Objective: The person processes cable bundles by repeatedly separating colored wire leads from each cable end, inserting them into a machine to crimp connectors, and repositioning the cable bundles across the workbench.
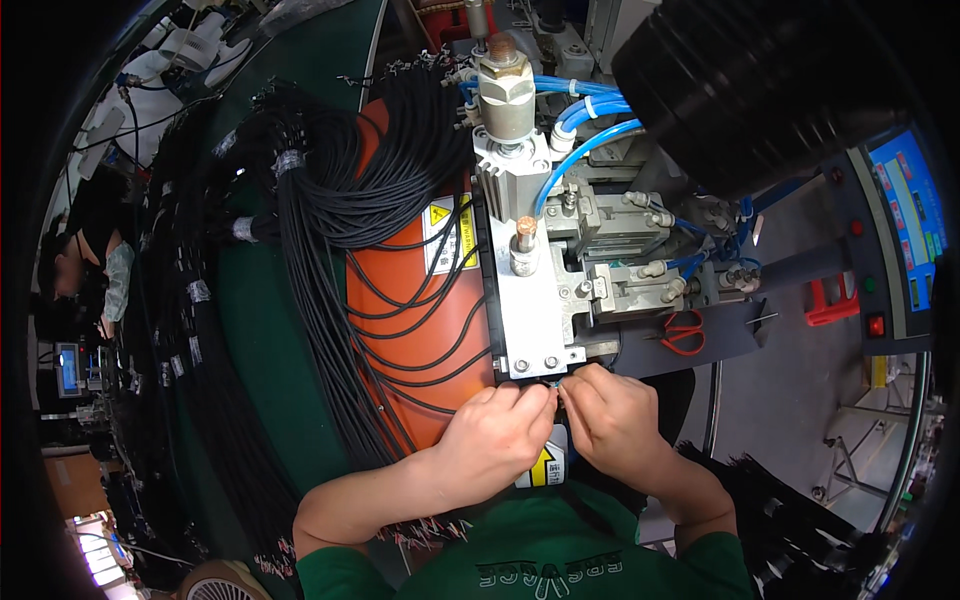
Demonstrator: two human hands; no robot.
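Note:
My left hand (500, 437) and my right hand (612, 415) meet at the near end of a silver pneumatic machine (530, 320). Fingers of both hands are pinched together, tip to tip, just below its metal block. Something small and thin seems to sit between the fingertips, too small to name. Left of the machine, black cables (440, 340) run over an orange cover (410, 290), their ends reaching toward the machine's edge. A yellow and white warning label (542, 468) shows below my hands.
Bundles of black cables (310, 200) hang over the green table (250, 330) on the left. Blue air hoses (585, 105) curve above the machine. Red-handled scissors (682, 332) lie to its right. A control panel with a blue screen (908, 215) stands at far right. Another person sits far left.

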